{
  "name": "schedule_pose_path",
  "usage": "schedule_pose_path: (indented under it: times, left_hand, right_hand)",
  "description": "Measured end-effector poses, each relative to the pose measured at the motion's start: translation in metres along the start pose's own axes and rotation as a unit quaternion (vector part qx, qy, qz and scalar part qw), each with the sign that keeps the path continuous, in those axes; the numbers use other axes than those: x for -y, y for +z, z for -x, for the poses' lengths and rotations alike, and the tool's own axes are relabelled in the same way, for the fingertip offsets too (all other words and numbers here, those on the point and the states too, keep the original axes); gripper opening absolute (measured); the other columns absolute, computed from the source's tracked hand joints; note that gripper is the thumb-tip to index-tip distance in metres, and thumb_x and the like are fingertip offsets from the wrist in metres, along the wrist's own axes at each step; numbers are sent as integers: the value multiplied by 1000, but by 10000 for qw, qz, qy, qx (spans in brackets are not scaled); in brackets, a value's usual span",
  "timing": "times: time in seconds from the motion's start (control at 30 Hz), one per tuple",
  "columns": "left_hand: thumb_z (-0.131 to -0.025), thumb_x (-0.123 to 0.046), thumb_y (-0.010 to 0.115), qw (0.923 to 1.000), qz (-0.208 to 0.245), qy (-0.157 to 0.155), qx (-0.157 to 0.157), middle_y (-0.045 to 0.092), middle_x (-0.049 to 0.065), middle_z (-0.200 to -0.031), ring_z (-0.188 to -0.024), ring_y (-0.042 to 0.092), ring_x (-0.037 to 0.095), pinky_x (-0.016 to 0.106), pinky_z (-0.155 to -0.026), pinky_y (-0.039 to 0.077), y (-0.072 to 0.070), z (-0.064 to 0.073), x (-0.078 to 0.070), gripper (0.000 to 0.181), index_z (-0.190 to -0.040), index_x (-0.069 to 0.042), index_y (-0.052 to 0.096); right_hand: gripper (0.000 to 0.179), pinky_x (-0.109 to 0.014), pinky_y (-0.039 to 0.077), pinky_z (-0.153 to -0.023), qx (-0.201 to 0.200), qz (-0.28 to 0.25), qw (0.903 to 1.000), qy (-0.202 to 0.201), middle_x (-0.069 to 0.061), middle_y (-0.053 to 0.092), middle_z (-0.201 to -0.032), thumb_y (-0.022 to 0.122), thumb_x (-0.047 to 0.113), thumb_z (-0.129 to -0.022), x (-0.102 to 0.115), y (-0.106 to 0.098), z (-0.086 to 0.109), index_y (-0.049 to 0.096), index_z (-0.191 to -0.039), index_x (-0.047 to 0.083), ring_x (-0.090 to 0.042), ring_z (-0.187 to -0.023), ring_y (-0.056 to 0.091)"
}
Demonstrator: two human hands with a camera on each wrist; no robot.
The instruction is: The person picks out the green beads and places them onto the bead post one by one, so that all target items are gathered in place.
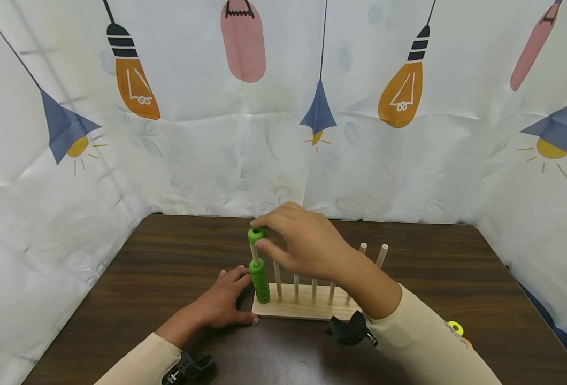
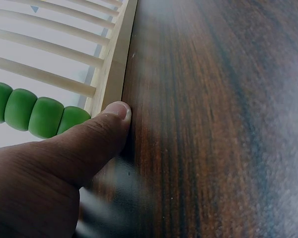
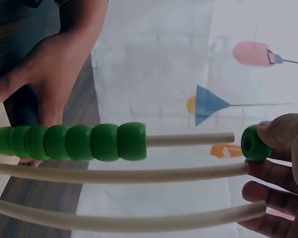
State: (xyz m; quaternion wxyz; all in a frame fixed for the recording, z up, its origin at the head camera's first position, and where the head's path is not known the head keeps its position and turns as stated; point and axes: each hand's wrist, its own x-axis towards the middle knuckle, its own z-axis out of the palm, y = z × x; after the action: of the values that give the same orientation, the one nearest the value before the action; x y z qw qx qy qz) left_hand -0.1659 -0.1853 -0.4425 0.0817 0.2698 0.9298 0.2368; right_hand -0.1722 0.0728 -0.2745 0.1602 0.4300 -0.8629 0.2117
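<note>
A wooden peg rack (image 1: 307, 308) with several upright pegs stands on the table. On its leftmost peg a stack of green beads (image 1: 259, 280) fills the lower part. My right hand (image 1: 307, 235) pinches one more green bead (image 3: 256, 143) between thumb and fingers. In the right wrist view that bead is just off the tip of this peg, its hole facing the peg. My left hand (image 1: 223, 302) holds the left end of the rack, thumb (image 2: 109, 121) at the front corner and fingers toward the back. The right forearm partly hides the rack's right side.
A yellow ring-shaped bead (image 1: 455, 327) lies on the table to the right, with something orange beside it, mostly hidden by the right sleeve. The dark wooden table (image 1: 168, 251) meets a printed white cloth (image 1: 197, 160) at its back and sides.
</note>
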Motion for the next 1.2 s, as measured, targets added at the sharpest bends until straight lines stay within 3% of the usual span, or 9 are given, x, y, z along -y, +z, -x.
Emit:
schedule_pose_path:
  times: [0.53, 0.73, 1.0, 1.2]
  left_hand:
    - [-79, -53, 86, 10000, 11, -37, 56, 40, 16, -154, -147, 27, 50, 75, -112, 16, -1, -2, -2, 81, -142, -14, 56]
    - [-79, -52, 86, 10000, 11, 1, 83, 40, 16, -154, -147, 27, 49, 76, -112, 15, -1, -3, -2, 83, -145, -13, 54]
    - [-79, -54, 85, 9999, -93, -31, 62, 40, 18, -155, -147, 27, 49, 74, -113, 16, -2, -2, -3, 89, -148, -9, 52]
    - [-80, -59, 82, 9997, -248, 9, -78, 43, 17, -153, -147, 29, 48, 71, -115, 18, -1, 2, 2, 91, -149, -7, 52]
  right_hand:
    - [31, -26, 50, -65, 331, 156, 9992, 133, 11, 68, -116, 66, 37, -101, 3, 8, -6, 69, -128, 23, -8, -104, 58]
    - [36, -27, 51, -68, 513, 333, 9974, 373, 12, 68, -116, 65, 44, -100, 2, 4, -4, 68, -130, 24, -8, -113, 57]
    - [33, -30, 52, -67, 388, 602, 9943, 789, 10, 67, -119, 67, 42, -100, -9, -17, 16, 70, -128, 24, -9, -113, 57]
    - [44, -39, 56, -77, 461, 702, 9880, 1293, 9, 66, -120, 66, 53, -97, -26, -34, 40, 70, -128, 22, -10, -116, 57]
